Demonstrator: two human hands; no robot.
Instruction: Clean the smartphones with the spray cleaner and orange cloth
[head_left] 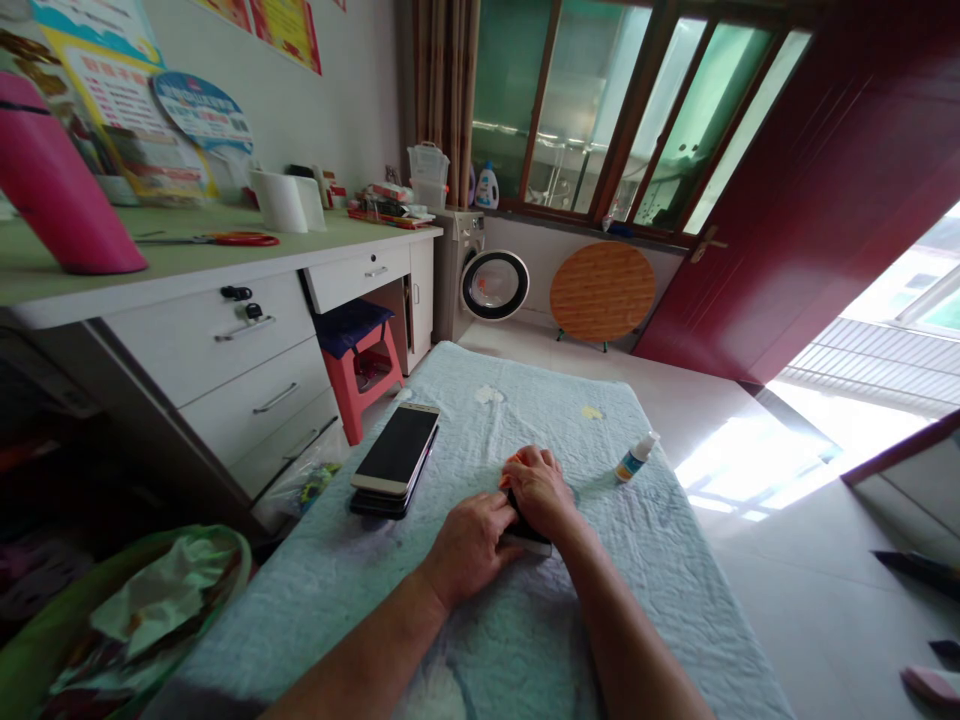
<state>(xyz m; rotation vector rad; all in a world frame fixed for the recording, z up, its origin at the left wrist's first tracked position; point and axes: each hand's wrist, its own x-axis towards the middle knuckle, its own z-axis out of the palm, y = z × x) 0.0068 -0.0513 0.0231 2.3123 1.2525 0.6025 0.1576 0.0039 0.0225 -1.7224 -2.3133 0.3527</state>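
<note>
My left hand [471, 540] and my right hand [538, 492] meet over a dark phone [529, 538] lying on the pale blue towel-covered table [420, 620]. My left hand's fingers press on the phone's near left side. My right hand is curled over its far end, pinching a small orange thing [511, 463] I cannot make out. Most of the phone is hidden under both hands. A stack of phones [396, 458], the top one gold-edged with a dark screen, lies to the left. A small white bottle with a blue label [637, 456] lies on its side to the right.
A white desk with drawers [247, 330] stands left, bearing a pink cylinder [56, 190], red scissors [238, 239] and a paper roll. A pink stool [364, 370] sits under it. A green bin [127, 620] is near left. A washing machine [480, 275] and dark red door [817, 190] stand behind.
</note>
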